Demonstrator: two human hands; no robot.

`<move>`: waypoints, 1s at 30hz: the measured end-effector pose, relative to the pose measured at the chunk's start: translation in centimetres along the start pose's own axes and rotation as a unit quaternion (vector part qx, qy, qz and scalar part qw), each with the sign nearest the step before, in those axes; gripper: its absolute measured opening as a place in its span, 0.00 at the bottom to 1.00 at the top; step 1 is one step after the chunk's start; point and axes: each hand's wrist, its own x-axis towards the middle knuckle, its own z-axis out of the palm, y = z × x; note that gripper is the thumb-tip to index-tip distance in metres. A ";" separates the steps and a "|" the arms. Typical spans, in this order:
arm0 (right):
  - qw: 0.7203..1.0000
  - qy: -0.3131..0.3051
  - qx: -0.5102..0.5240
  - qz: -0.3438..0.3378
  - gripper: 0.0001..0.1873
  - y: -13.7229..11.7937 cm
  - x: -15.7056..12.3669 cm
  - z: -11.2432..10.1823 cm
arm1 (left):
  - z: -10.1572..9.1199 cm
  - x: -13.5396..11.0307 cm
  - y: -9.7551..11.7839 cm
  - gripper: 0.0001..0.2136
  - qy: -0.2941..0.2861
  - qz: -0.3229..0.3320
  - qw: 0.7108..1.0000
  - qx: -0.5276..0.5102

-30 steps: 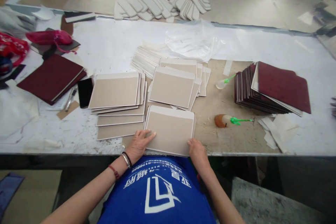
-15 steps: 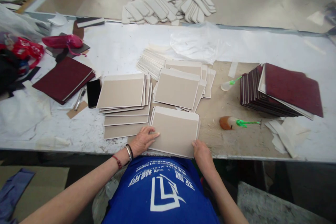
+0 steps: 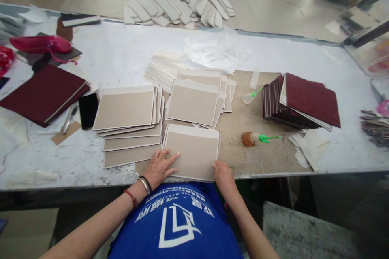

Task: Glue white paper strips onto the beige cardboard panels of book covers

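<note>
A beige panel (image 3: 191,147) with a paler band along its far edge lies on a small stack at the table's front edge. Across its near left corner rests my left hand (image 3: 160,166), open, with thumb and index finger spread on the surface. My right hand (image 3: 224,174) is closed at the right edge, thumb on top and the other fingers mostly hidden. Similar beige panels (image 3: 124,107) are piled in steps on the left. Another beige stack (image 3: 193,101) lies just beyond the panel under my hands.
Maroon covers (image 3: 313,99) are stacked at right, with more maroon covers (image 3: 42,93) at left beside a black phone (image 3: 88,111). Two small bottles with green tops, one brown (image 3: 249,139) and one clear (image 3: 248,97), lie right of centre. Pale strips (image 3: 164,6) are heaped at the back.
The view has swung right, so the table's things appear farther left. My left hand's fingers are spread wider on the panel. My right hand stays at its right edge.
</note>
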 end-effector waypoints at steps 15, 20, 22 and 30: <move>0.998 0.031 0.024 -0.049 0.13 1.0 0.6 0.9 | 0.2 -0.1 1.0 0.26 -0.009 -0.022 0.997 0.071; 0.998 0.031 0.014 -0.051 0.13 0.7 0.4 0.4 | 0.2 -0.2 1.1 0.26 -0.011 -0.017 0.996 0.090; 0.998 0.030 0.005 -0.047 0.13 0.5 0.3 0.2 | 0.2 -0.2 1.1 0.26 -0.012 -0.008 0.995 0.096; 0.998 0.022 -0.051 -0.011 0.12 -0.6 -0.9 -1.7 | 0.7 0.3 0.5 0.29 -0.036 0.048 0.993 0.101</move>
